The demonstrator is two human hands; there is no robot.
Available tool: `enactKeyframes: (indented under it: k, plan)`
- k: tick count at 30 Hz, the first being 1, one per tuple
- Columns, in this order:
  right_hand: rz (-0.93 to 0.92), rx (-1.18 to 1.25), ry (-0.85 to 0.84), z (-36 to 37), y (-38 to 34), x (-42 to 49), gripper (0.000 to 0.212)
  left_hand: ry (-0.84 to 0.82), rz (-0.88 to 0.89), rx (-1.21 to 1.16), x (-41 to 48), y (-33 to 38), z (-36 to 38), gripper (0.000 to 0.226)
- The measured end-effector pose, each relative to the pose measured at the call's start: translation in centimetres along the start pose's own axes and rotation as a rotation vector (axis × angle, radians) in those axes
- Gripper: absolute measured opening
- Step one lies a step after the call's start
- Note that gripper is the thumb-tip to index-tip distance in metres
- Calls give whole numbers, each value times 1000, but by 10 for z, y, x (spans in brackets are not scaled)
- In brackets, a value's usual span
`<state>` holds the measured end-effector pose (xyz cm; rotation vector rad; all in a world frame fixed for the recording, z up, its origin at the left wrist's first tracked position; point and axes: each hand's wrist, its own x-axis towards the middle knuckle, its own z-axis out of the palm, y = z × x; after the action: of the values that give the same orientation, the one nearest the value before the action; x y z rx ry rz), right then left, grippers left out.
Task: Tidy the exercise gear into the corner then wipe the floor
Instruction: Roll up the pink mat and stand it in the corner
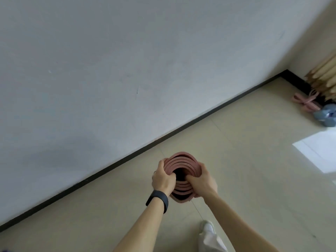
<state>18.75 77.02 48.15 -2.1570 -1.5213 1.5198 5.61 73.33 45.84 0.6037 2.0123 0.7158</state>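
A rolled-up dusty-pink exercise mat [181,161] stands on end in front of me, seen from its top so the coiled layers show. My left hand [163,178], with a black band on the wrist, grips the roll's left side. My right hand [201,179] grips its right side, fingers hooked into the hollow centre. In the far right corner [287,70] lie a pink looped exercise piece [305,102] and a pair of blue dumbbells [326,115] on the floor.
A white wall with a black skirting board [163,137] runs diagonally to the corner. Pale wooden sticks [325,73] lean by the right wall. The floor is beige tile with a bright sun patch [320,151]. My white shoe [206,227] shows below.
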Motion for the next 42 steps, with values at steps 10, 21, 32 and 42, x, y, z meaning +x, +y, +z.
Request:
enactKeyframes:
  k: [10, 21, 32, 42]
  plan:
    - [165, 127, 71, -118, 40, -160, 40, -19, 36, -23, -173, 88, 27, 54]
    - [93, 302, 165, -314, 118, -145, 51, -304, 261, 314, -239, 211, 173, 53]
    - [31, 247, 387, -472, 142, -96, 52, -493, 427, 478, -251, 350, 298, 68]
    - [20, 218, 438, -627, 131, 47, 48, -543, 550, 423, -172, 489, 445, 69]
